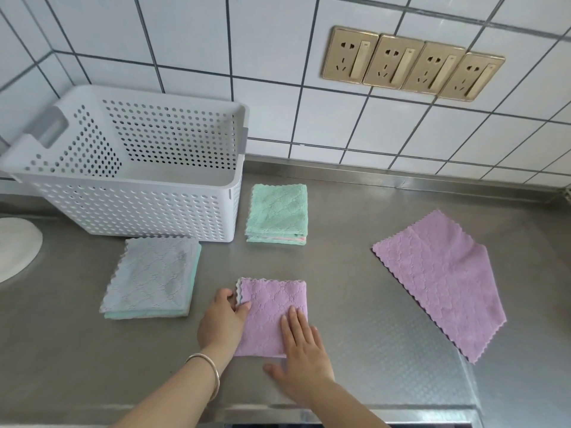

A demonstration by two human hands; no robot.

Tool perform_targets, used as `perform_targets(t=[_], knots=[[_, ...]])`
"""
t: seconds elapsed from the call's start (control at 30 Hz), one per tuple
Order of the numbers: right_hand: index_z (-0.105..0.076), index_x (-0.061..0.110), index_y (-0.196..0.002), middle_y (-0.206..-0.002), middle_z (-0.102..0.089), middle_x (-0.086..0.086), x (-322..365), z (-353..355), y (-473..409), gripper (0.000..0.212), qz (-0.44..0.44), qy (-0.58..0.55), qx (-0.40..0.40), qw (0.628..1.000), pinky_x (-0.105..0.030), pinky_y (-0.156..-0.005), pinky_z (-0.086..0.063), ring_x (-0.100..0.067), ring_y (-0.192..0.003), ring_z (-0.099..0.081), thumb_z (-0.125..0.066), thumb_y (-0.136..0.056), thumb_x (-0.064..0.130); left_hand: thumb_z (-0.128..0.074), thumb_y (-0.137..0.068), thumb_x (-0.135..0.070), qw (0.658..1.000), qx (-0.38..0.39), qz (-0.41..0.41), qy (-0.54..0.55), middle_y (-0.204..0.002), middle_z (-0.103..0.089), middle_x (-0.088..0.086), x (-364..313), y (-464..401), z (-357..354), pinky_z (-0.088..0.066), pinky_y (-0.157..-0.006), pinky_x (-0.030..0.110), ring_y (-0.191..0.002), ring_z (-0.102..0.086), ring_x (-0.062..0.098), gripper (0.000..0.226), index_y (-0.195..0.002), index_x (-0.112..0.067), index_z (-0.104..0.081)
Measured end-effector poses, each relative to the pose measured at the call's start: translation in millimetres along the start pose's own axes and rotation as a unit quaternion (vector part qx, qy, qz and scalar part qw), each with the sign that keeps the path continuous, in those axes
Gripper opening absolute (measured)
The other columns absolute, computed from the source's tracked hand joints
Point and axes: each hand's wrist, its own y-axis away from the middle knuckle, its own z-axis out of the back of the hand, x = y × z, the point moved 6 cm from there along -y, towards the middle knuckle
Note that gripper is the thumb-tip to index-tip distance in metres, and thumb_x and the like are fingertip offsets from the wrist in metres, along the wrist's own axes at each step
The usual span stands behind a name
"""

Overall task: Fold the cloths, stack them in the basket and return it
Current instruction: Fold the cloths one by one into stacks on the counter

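A steel bench [355,217] runs under a white tiled wall [278,41] carrying four gold sockets [412,63]. At the far left edge lies a white round thing [15,245], cut off by the frame; it may be a plate or a basin rim.

The white perforated basket [139,186] stands at the back left of the bench, close to the wall, with nothing visible inside it. Just in front of it lies a folded grey cloth [151,273] stacked on a green one. Right beside the basket's right wall sits a folded green cloth [278,211], with a pink edge showing beneath. Well apart to the right, an unfolded purple cloth [441,279] lies flat and askew.

Near the front edge, a folded purple cloth [272,313] rests on the bench. The left hand [222,319], a bangle [207,375] on its wrist, pinches the cloth's left edge between thumb and fingers [244,307]. The right hand [302,356] lies flat and spread, pressing the cloth's lower right corner, gripping nothing.
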Motion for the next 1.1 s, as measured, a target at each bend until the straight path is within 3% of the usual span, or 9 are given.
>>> perform_targets(t=[0.1, 0.17, 0.2, 0.3, 0.4, 0.67, 0.8, 0.97, 1.1], knots=[[-0.049, 0.014, -0.122, -0.123, -0.064, -0.003, -6, 21, -4, 0.073, -0.044, -0.094, -0.044, 0.994, -0.027, -0.096, -0.038, -0.019, -0.118, -0.049, -0.044, -0.066, 0.061, -0.062, -0.075, -0.055, 0.999, -0.023, 0.006, -0.048, -0.111, -0.057, 0.004, 4, 7, 1, -0.048, -0.078, 0.036, -0.101, -0.058, 0.028, 0.047, -0.107, -0.022, -0.057], [-0.051, 0.012, -0.124, -0.117, -0.06, -0.006, -20, 36, -5, 0.06, -0.125, -0.212, -0.111, 0.963, -0.035, -0.092, -0.048, -0.025, -0.106, -0.056, -0.047, -0.073, 0.043, -0.066, -0.067, -0.061, 0.996, -0.042, 0.003, -0.083, -0.11, -0.052, 0.004, 6, 12, 2, -0.047, -0.079, 0.035, -0.105, -0.054, 0.027, 0.051, -0.101, -0.023, -0.061], [-0.049, 0.01, -0.126, -0.118, -0.056, -0.008, -27, 39, -7, 0.056, -0.184, -0.274, -0.101, 0.939, -0.037, -0.093, -0.046, -0.028, -0.107, -0.054, -0.049, -0.076, 0.034, -0.066, -0.066, -0.062, 0.994, -0.042, -0.003, -0.1, -0.109, -0.05, 0.003, 6, 15, 1, -0.047, -0.079, 0.034, -0.106, -0.051, 0.026, 0.05, -0.097, -0.022, -0.062], [-0.048, 0.012, -0.121, -0.113, -0.058, -0.005, -39, 27, -11, 0.04, -0.325, -0.372, 0.07, 0.867, -0.027, -0.079, -0.042, -0.025, -0.102, -0.056, -0.052, -0.082, 0.019, -0.065, -0.071, -0.057, 0.992, -0.02, -0.026, -0.118, -0.106, -0.053, 0.002, 3, 18, -3, -0.046, -0.075, 0.032, -0.102, -0.049, 0.024, 0.041, -0.086, -0.019, -0.063], [-0.056, 0.008, -0.1, -0.087, -0.058, -0.003, -33, 28, -15, 0.022, -0.328, -0.388, 0.131, 0.851, -0.025, -0.063, -0.042, -0.02, -0.08, -0.054, -0.052, -0.082, 0.019, -0.061, -0.079, -0.047, 0.999, 0.006, -0.016, -0.038, -0.086, -0.058, 0.002, -3, 21, 6, -0.046, -0.068, 0.032, -0.081, -0.053, 0.026, 0.028, -0.079, -0.021, -0.049], [-0.059, 0.008, -0.103, -0.094, -0.063, -0.003, 64, 78, -65, 0.021, -0.189, -0.515, 0.124, 0.827, -0.022, -0.06, -0.043, -0.015, -0.079, -0.057, -0.057, -0.085, 0.019, -0.068, -0.078, -0.037, 0.983, -0.12, -0.038, 0.136, -0.072, -0.058, -0.006, 9, 3, 130, -0.043, -0.066, 0.032, -0.076, -0.056, 0.024, 0.025, -0.088, -0.02, -0.053], [-0.061, 0.011, -0.104, -0.1, -0.068, -0.004, 131, 79, -102, 0.021, -0.13, -0.553, 0.151, 0.809, -0.028, -0.073, -0.05, -0.017, -0.086, -0.062, -0.06, -0.085, 0.019, -0.066, -0.08, -0.035, 0.974, -0.165, -0.009, 0.155, -0.082, -0.056, -0.006, 42, -26, 185, -0.045, -0.075, 0.035, -0.086, -0.056, 0.026, 0.026, -0.094, -0.026, -0.045], [-0.06, -0.005, -0.106, -0.108, -0.066, -0.021, 169, 57, -129, 0.036, -0.176, -0.519, 0.143, 0.824, -0.041, -0.085, -0.051, -0.033, -0.1, -0.063, -0.063, -0.083, 0.023, -0.066, -0.08, -0.036, 0.984, -0.121, 0.04, 0.122, -0.103, -0.062, 0.006, 84, -76, 187, -0.049, -0.085, 0.042, -0.099, -0.059, 0.032, 0.04, -0.11, -0.016, -0.049], [-0.062, 0.003, -0.089, -0.09, -0.067, -0.012, 170, 46, -132, 0.025, -0.198, -0.482, 0.135, 0.843, -0.033, -0.073, -0.048, -0.029, -0.09, -0.062, -0.062, -0.083, 0.026, -0.067, -0.08, -0.037, 0.987, -0.114, 0.065, 0.095, -0.108, -0.064, 0.009, 98, -89, 174, -0.049, -0.08, 0.039, -0.095, -0.06, 0.033, 0.041, -0.108, -0.014, -0.049]])
